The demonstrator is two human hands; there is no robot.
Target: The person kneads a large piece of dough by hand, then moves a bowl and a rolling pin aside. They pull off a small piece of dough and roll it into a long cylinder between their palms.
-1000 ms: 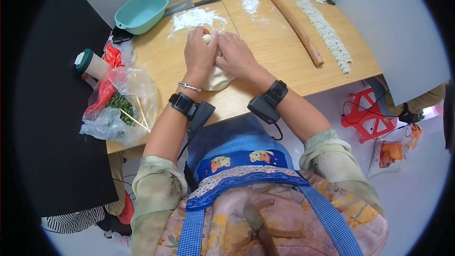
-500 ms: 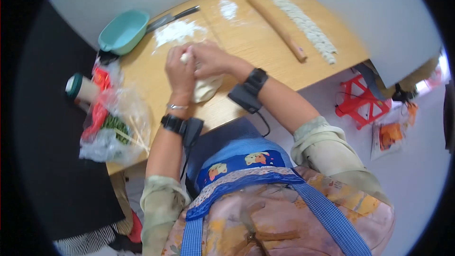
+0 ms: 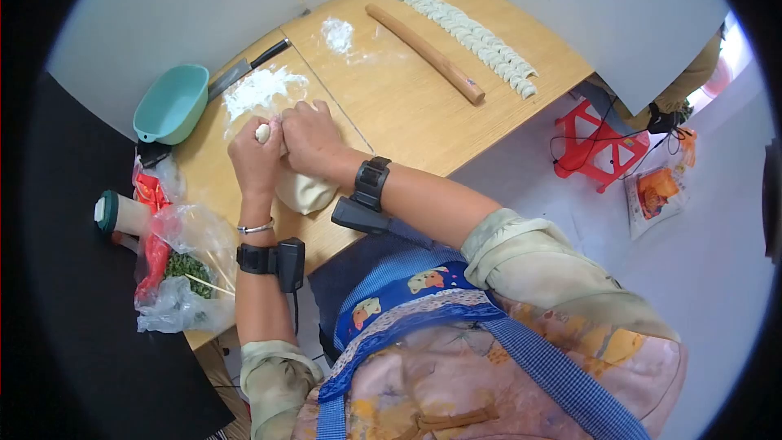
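Observation:
A lump of pale dough (image 3: 306,193) rests on the wooden table, below and between my hands. My left hand (image 3: 255,161) is closed around a part of the dough, and a small rounded end pokes out at the top of the fist. Right against it, my right hand (image 3: 313,140) is closed on the dough too, its knuckles upward; what lies under its fingers is hidden. White flour (image 3: 262,90) is spread on the table just beyond my hands.
Beyond the flour lie a knife (image 3: 244,68) and a turquoise basin (image 3: 173,106). A rolling pin (image 3: 425,53) lies beside rows of dumplings (image 3: 476,41). At left are a plastic bag of chopped greens (image 3: 187,273) and a green-lidded jar (image 3: 122,216). A red stool (image 3: 599,147) stands on the floor.
The whole view has shifted, so the table things appear further left. My hands stay together at the dough, and the right hand's fingers look more bunched over it.

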